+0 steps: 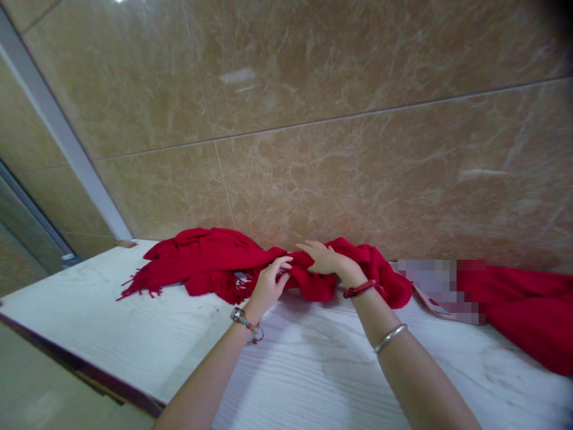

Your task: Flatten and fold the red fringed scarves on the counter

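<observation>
Fingers (307, 247) of the right hand (326, 260): apart over the scarf (317, 289); left hand (268, 284): also over it, closure I cannot tell.

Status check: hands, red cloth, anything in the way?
Left hand at red fringed cloth, grip unclear. Right hand spread on it. Cloth bunched on white tabletop; nothing seen blocking either hand.

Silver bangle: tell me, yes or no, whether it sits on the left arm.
No, the silver bangle circles the right forearm.
</observation>
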`<state>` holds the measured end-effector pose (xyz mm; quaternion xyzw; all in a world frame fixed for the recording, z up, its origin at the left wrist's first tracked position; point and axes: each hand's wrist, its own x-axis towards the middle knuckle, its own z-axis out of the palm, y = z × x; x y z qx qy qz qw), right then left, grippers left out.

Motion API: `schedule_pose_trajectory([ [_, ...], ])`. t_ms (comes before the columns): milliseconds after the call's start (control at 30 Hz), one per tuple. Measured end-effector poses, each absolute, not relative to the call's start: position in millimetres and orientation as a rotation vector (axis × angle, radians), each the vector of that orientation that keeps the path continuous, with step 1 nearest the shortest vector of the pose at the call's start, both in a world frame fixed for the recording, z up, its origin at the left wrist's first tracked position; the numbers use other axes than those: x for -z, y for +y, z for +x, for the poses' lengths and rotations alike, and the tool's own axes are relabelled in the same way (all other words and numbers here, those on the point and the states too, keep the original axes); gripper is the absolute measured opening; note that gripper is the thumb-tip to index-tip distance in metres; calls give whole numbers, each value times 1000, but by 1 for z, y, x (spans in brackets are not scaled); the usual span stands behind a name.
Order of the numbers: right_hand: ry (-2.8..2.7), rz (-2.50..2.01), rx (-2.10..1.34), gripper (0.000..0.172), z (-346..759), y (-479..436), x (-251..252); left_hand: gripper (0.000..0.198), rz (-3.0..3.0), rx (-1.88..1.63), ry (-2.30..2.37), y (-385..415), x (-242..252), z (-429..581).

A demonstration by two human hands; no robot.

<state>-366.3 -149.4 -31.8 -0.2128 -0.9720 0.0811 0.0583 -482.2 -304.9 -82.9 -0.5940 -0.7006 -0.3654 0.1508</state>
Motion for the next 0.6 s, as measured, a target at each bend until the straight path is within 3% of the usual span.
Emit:
schedule_pose_trajectory([
  [167,-2936,-751,-175,56,-382,-155,80,32,-1261,751,-2128,-320,81,-504],
  [300,-2880,-779,-135,32,-388,-149,93,55,-1010,536,-2381,-330,99,-531],
  [500,-2785,-775,-184,22,-387,-145,83,37,-1078,419,-2447,-327,101,-532],
  [600,-2679,-733,-275,23,-380,-138,57,37,-1038,445,-2410,-326,93,-527],
])
